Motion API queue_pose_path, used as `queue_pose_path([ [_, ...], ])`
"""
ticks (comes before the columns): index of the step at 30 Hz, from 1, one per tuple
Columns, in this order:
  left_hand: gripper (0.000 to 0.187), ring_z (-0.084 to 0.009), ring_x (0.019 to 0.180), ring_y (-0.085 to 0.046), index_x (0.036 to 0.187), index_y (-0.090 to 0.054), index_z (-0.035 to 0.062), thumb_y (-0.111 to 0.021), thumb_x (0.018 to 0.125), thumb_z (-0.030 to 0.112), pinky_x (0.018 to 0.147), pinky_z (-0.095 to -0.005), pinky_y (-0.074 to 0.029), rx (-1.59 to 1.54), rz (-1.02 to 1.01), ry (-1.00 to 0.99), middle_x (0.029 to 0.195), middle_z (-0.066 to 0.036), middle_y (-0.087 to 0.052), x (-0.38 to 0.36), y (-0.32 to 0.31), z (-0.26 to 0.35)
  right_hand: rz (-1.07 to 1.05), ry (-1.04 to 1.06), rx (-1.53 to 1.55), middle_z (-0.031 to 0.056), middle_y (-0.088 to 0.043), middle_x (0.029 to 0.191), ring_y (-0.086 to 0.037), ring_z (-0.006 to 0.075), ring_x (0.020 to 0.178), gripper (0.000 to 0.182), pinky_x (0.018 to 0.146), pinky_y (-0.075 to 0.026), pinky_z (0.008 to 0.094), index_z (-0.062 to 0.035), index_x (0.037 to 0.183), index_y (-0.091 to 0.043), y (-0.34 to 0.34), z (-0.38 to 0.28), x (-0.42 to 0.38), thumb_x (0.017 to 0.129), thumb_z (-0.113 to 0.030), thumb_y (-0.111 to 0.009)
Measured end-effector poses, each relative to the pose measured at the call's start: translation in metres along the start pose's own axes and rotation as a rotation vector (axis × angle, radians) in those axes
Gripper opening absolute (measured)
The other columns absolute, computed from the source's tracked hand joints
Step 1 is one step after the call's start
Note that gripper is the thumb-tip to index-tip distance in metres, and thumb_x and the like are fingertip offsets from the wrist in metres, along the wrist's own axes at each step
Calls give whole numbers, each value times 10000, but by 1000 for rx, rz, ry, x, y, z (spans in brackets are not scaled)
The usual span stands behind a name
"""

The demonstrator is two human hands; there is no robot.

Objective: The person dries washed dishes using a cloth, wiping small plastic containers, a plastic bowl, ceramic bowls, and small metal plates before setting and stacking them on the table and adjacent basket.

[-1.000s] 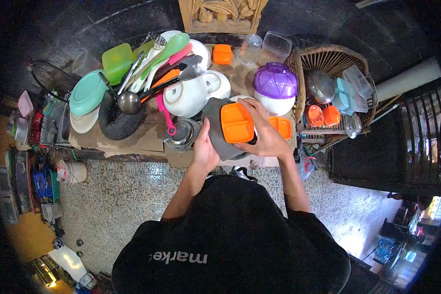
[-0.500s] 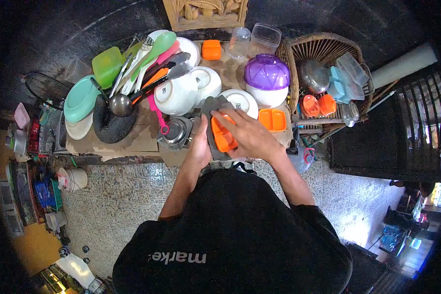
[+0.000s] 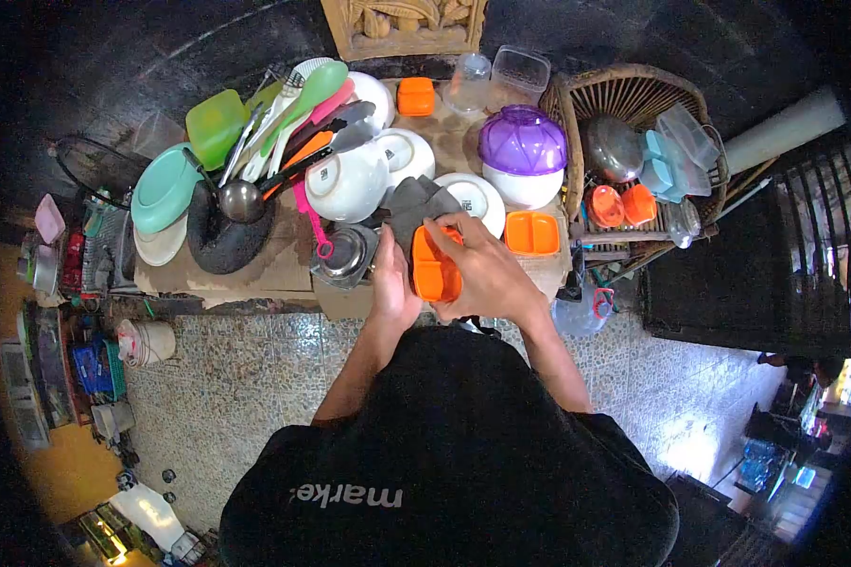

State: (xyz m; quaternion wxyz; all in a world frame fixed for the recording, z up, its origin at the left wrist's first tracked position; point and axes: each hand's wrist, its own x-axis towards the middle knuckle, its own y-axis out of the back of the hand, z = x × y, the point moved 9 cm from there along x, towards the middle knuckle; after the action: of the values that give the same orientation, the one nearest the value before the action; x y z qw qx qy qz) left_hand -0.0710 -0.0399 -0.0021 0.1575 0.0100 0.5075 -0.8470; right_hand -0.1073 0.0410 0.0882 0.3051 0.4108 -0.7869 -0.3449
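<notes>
Orange tray (image 3: pixel 436 266) now tilted on edge, pulled closer than a second ago. Gripped by right hand (image 3: pixel 482 269); grey cloth (image 3: pixel 414 210) clamped against it by left hand (image 3: pixel 392 283).

Home dishwashing corner: bowls (image 3: pixel 348 184), ladles (image 3: pixel 246 198), wicker basket (image 3: pixel 577 104).

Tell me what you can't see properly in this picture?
Head view only:
- Orange container: the right hand covers most of it.
- Grey cloth: its lower part is hidden behind the left hand and the container.
- Print on the white bowl: too small to read.
</notes>
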Motion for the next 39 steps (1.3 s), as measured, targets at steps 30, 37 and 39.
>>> queue_pose_path([
  [30,634,-251,1251,-478,1346,-444,49,-303,989,553,1077,-422,-343,-36,73,-7,1331,-105,-521,-10,-1,-3,446,-36,344,171,-528,1122,-547,332,1058,902,935,-421,418,2,1297,-475,15,10,2,519,-314,-807],
  [37,650,-232,1258,-464,1358,-427,36,-320,984,556,1087,-393,-319,-42,46,-49,1335,-114,-508,-9,-4,4,170,-75,58,125,-519,1135,-507,289,1103,940,968,-290,423,-56,1312,-535,0,2,-13,467,-365,-804],
  [39,685,-241,1296,-421,1387,-391,24,-295,980,566,1110,-392,-279,-33,74,-48,1384,-115,-467,-8,-1,3,174,-74,43,124,-514,1137,-496,290,1095,938,953,-301,421,-53,1312,-534,7,11,-15,473,-369,-811],
])
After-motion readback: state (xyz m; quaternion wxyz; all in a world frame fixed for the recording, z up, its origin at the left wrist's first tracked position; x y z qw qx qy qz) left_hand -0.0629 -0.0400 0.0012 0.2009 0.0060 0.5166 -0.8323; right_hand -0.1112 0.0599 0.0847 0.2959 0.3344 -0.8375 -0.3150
